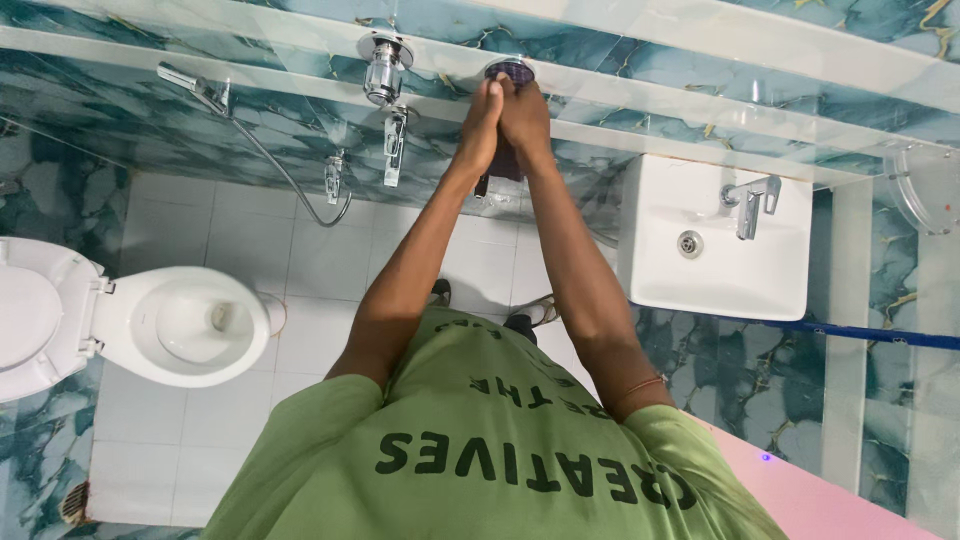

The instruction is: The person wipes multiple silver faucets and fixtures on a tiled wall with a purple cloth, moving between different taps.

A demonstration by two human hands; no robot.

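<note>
Both my arms reach out to the blue marbled wall tiles. My left hand (480,118) and my right hand (527,120) are pressed side by side against the wall. Their fingers close around a round dark fitting (511,69) on the pale tile band. A dark part (503,165) shows below the palms, between my wrists; what it is cannot be told. My green shirt with dark lettering (480,450) fills the bottom of the view.
A chrome valve (385,62) and taps (395,140) sit left of my hands, beside a hand shower (195,88) with its hose. A white toilet (185,325) stands at left. At right are a white basin (715,255) with a tap (752,200) and a blue pipe (870,335).
</note>
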